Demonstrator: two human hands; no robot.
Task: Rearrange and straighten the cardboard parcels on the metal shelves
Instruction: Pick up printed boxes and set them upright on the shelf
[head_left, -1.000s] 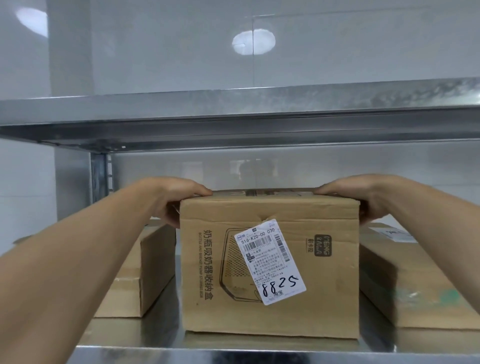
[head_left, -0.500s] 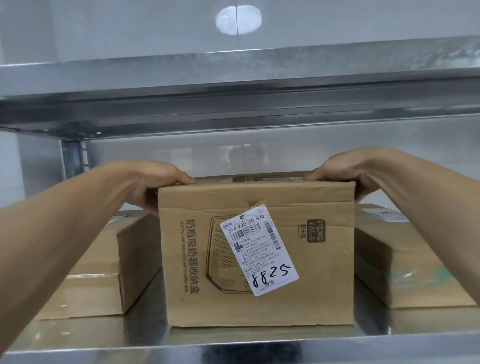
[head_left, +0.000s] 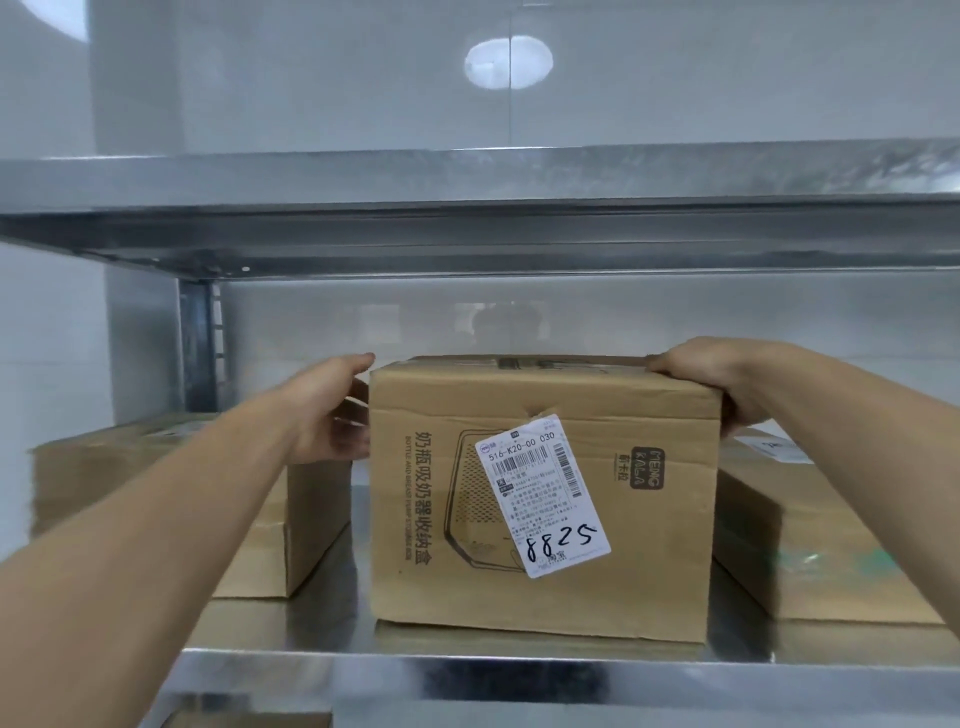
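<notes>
The central parcel (head_left: 654, 551), a tall cardboard box with a white shipping label (head_left: 543, 501) stuck askew on its front face, is stood on the lower metal shelf (head_left: 519, 675), close to its front edge and roughly square to it. It is clasped from both sides. The left hand (head_left: 327, 415) is cupped against its upper left side, fingers curled onto the cardboard and thumb raised by the top edge. The right hand (head_left: 719, 382) is wrapped over the upper right corner. A two-sided hold of this kind appears suited to sliding or squaring the box. A gap of bare shelf is left on either side, beyond which a lower left parcel (head_left: 311, 525) and a flat right parcel (head_left: 810, 551) are set. The upper shelf (head_left: 467, 228) is seen close overhead, so a slide is judged likelier than a lift.
</notes>
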